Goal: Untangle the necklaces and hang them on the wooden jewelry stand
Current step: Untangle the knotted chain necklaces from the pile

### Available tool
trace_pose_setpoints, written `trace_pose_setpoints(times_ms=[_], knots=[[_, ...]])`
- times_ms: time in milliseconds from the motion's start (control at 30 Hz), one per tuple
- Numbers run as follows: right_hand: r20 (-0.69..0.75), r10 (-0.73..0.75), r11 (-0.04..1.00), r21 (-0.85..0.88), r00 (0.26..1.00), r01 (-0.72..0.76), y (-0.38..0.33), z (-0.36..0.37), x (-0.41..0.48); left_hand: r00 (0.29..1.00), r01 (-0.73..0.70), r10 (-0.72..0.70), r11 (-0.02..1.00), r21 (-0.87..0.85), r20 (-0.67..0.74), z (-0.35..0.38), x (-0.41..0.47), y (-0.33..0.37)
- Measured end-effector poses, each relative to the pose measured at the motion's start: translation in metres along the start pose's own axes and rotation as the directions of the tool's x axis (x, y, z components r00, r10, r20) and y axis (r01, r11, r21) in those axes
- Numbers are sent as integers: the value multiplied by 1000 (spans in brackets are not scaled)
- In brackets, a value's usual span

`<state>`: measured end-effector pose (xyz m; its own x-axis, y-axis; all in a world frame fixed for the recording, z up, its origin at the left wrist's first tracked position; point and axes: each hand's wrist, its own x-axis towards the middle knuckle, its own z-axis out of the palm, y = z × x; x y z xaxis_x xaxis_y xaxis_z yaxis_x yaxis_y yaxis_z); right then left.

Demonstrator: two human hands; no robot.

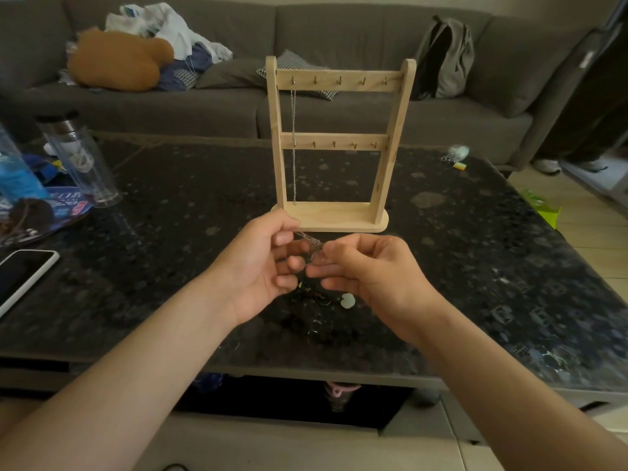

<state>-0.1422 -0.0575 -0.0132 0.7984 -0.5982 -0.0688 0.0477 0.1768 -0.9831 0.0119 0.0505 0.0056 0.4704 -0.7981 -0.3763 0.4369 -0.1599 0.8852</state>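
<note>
Fingers (pixel 284 238) of the left hand (pixel 260 263) are curled narrow and pinch one run of the silver chain (pixel 312 245). The fingers (pixel 334 248) of the right hand (pixel 370 271) close on the bunched part of the same chain from the opposite side. Both hands hold it in the air, just in front of the base of the wooden jewelry stand (pixel 336 217) and above the table (pixel 475 239). The knot itself is small and blurred, so the way the strands cross cannot be made out. One chain necklace (pixel 293 144) hangs from the leftmost hook of the top rail and reaches down to the base; the other hooks appear free. A dark tangle of necklaces (pixel 311 299) with a pale pendant (pixel 348 300) lies on the table directly under the hands. The step in hand is judged to be loosening the silver chain. To do it well, keep the pinch light, spread the bunch sideways rather than pulling the ends apart, and feed slack toward the knot so the loops open. Lift the chain clear of the dark tangle so that it does not catch. Hang it only once it runs as a single free loop.
</note>
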Motion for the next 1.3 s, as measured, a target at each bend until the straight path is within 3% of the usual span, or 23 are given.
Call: trace_pose_setpoints(times_ms=[367,467,633,767,900,1033,1300], knots=[[-84,-8,997,71,996,14,0,-4,1,980,-198,186,959,205,77,1,-1,-4],[-46,0,1000,21,999,1,3,-4,2,978,-210,206,954,213,41,2,0,-6],[48,73,986,144,996,-79,2,-4,2,978,-204,210,962,182,-13,2,3,-9],[66,78,988,125,995,-86,0,-4,3,973,-213,225,960,180,-49,-3,7,-10],[-12,61,997,-49,998,-61,1,-3,1,962,-224,258,933,282,-87,-7,7,-11],[-123,-69,962,-273,990,33,5,-1,1,946,-256,313,879,402,-82,-5,6,-12],[-161,-384,730,-655,909,193,14,0,2,943,-283,331,863,419,-45,-3,7,-14]])
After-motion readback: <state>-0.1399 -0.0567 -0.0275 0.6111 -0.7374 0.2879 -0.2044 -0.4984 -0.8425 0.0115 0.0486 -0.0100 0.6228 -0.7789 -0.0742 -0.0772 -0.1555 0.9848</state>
